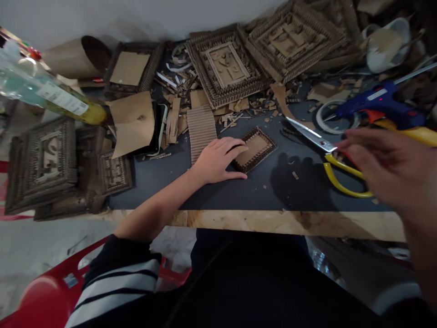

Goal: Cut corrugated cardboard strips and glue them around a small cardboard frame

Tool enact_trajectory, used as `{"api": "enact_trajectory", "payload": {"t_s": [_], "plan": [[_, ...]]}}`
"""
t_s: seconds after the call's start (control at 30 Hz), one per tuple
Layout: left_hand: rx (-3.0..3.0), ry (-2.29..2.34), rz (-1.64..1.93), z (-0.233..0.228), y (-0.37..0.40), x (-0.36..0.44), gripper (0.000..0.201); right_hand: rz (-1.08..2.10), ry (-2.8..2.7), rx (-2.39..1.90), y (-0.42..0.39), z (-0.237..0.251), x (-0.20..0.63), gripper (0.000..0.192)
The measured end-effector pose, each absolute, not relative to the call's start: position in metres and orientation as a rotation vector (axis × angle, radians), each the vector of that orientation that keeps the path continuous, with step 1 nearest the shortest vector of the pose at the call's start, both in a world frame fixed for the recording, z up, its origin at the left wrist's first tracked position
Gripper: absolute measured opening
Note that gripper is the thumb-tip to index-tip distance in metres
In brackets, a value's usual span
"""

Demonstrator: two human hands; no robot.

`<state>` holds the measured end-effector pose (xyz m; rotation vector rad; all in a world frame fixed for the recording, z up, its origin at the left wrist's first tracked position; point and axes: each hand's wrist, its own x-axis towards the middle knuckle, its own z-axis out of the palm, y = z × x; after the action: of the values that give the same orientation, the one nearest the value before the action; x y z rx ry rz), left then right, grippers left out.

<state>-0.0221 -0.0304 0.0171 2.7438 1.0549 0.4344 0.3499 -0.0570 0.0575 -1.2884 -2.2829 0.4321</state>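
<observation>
Your left hand (218, 159) lies flat, fingers open, pinning the small frame (256, 148) mid-counter (273, 221), while your blurred right hand (389, 166) hovers open over the scissors (327, 157); grab carelessly and the blades may nick your fingers or knock the frame.

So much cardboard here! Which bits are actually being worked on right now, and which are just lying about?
In hand:
- small cardboard frame, under the left hand
- yellow-handled scissors, right by the blurred right hand

Lying about:
- blue glue gun
- tape roll
- corrugated strip
- big finished frames
- bottle
- cardboard scraps
</observation>
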Motion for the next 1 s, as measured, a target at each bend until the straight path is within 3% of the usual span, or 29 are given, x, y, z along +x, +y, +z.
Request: {"api": "enact_trajectory", "payload": {"t_s": [0.13,0.2,0.33,0.43,0.5,0.83,1.0], "plan": [[2.743,1.138,0.400,0.013,-0.036,-0.017,0.072,0.296,-2.150,-1.497,-0.060,0.044,0.319,0.036],[2.712,1.163,0.425,0.014,-0.041,-0.014,0.086,0.295,-2.185,-1.432,-0.058,0.040,0.306,0.037],[2.598,1.185,0.620,0.026,-0.048,-0.014,0.123,0.254,-2.315,-1.316,-0.063,0.031,0.292,0.061],[2.532,1.166,0.683,0.033,-0.043,-0.021,0.127,0.147,-2.480,-1.188,-0.068,0.025,0.284,0.088],[2.534,1.082,0.613,0.034,-0.036,-0.029,0.122,0.132,-2.555,-1.142,-0.067,0.023,0.279,0.092],[2.487,0.866,0.377,0.035,-0.016,-0.042,0.107,0.261,-2.695,-1.054,-0.025,0.021,0.276,0.076],[2.494,0.851,0.268,0.033,-0.011,-0.036,0.113,0.081,-2.749,-0.676,-0.016,0.028,0.275,0.044]]}}
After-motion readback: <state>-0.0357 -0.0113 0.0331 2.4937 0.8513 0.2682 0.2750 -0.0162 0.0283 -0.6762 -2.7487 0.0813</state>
